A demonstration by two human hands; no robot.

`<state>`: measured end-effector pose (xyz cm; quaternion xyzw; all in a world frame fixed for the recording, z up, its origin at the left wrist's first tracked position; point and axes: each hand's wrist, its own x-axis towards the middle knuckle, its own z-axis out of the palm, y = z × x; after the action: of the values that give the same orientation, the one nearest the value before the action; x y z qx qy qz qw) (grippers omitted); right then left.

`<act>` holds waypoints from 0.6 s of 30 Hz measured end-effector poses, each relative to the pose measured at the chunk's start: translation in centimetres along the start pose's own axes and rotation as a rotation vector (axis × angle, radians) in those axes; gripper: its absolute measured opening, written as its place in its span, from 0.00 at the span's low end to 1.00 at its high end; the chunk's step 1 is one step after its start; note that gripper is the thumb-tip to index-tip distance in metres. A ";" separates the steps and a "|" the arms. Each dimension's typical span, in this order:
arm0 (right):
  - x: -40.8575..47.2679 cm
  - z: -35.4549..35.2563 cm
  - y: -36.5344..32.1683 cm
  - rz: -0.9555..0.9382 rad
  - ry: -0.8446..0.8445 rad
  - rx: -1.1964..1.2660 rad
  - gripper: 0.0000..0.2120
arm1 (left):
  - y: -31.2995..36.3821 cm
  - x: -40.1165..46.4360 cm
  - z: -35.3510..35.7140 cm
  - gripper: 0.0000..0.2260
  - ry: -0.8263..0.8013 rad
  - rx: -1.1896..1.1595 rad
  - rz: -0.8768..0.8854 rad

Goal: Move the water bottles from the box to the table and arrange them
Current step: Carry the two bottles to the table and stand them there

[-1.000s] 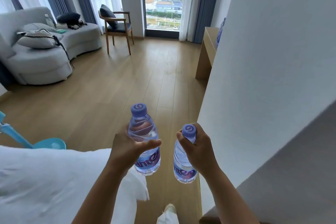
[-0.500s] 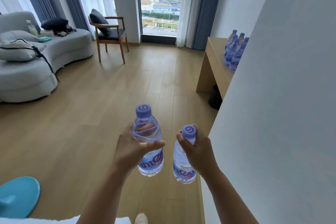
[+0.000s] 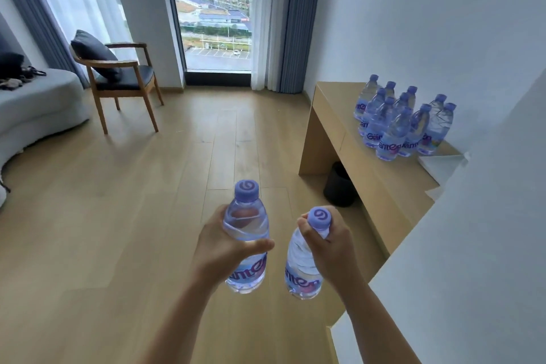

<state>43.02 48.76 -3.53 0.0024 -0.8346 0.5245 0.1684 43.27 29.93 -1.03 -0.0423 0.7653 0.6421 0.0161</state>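
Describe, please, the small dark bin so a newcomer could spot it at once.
Find the light wooden table along the right-hand wall, topped with clear purple-capped water bottles. Beneath it, on the floor, stands the small black round bin, the only dark thing there.

I am now closer to the table, whose cluster of bottles shows fully beside the wall.

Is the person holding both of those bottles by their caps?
No: the right hand grips its bottle around the cap and neck, but the left hand wraps the other bottle around its body.
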 end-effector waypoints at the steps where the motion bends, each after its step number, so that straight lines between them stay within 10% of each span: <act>1: 1.8 0.4 0.4 0.004 0.010 0.004 0.08 | 0.2 2.3 0.2 0.27 -0.024 0.004 0.002; 18: 35.4 -0.4 10.0 0.073 0.228 0.018 0.08 | 4.9 38.6 12.5 0.29 -0.236 -0.003 0.091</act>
<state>7.93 59.73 -2.10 -0.0861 -0.8048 0.5347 0.2430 4.06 41.41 -1.46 0.0681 0.7582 0.6439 0.0769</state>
